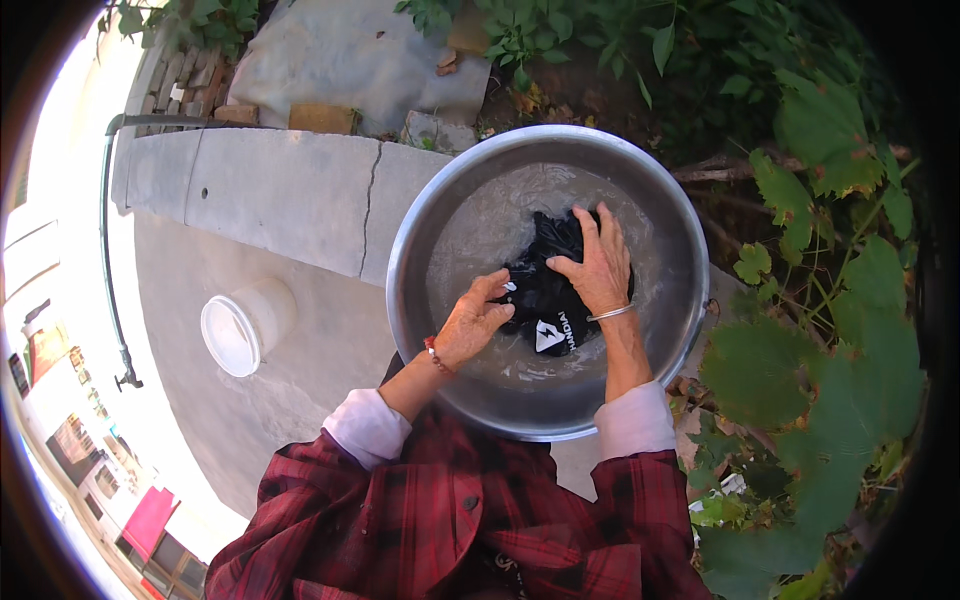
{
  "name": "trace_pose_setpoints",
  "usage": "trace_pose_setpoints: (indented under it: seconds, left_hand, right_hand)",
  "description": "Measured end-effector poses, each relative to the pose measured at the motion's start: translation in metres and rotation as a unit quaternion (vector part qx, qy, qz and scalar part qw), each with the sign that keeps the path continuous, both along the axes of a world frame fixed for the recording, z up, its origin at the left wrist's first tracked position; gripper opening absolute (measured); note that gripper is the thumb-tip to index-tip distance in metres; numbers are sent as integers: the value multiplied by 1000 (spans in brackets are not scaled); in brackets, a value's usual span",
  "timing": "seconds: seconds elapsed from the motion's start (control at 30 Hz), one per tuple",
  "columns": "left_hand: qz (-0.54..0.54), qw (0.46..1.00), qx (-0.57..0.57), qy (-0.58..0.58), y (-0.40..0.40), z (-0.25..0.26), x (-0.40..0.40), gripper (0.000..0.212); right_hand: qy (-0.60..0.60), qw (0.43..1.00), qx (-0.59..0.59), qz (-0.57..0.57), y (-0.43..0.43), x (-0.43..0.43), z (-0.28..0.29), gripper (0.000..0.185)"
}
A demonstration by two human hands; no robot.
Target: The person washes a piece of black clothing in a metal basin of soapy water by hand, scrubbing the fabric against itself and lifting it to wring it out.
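Note:
A black wet cloth (pixel 551 296) with a white printed emblem and lettering lies bunched in murky water inside a wide metal basin (pixel 409 240). My right hand (pixel 600 262) rests on top of the cloth, fingers and thumb spread, with a silver bangle at the wrist. At the cloth's left edge is my left hand (pixel 472 319), its thumb and fingers apart and the fingertips against the fabric. A beaded red bracelet (pixel 435 352) circles that wrist. Part of the cloth is hidden under my right hand.
On the concrete floor to the left, a white plastic bucket (pixel 231 335) lies on its side. A pipe with a tap (pixel 129 375) stands beyond it. A cracked concrete ledge (pixel 300 187) runs behind the basin. Leafy vines (pixel 817 375) crowd the right side.

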State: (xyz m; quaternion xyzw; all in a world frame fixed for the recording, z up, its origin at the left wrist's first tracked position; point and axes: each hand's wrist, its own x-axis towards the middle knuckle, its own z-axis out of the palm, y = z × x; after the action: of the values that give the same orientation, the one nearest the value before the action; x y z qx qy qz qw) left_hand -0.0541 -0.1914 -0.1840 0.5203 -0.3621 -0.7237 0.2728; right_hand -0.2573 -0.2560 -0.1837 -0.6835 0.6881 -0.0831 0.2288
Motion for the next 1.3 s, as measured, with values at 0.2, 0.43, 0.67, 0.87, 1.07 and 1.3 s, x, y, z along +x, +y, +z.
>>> trace_pose_setpoints:
  seconds: [0.2,0.43,0.67,0.87,1.07,1.3]
  left_hand:
    - [106,979,164,57,-23,-28,-2,62]
    - [166,929,239,230,-38,-37,-19,62]
    - [272,913,197,233,-4,-18,-30,16]
    - [160,980,107,45,-10,41,-36,18]
    - [118,989,-74,-51,-49,66,-1,21]
    - [2,857,-389,-339,-77,25,3,50]
  right_hand:
    - [-102,980,83,-150,-12,-1,-37,44]
    - [-289,948,47,-127,34,57,64,43]
    - [-224,951,-108,-182,34,89,44,34]
    - [-105,979,-93,-148,4,22,9,36]
    - [-406,795,8,-450,40,-82,9,16]
    - [-220,878,15,-424,73,-87,-20,50]
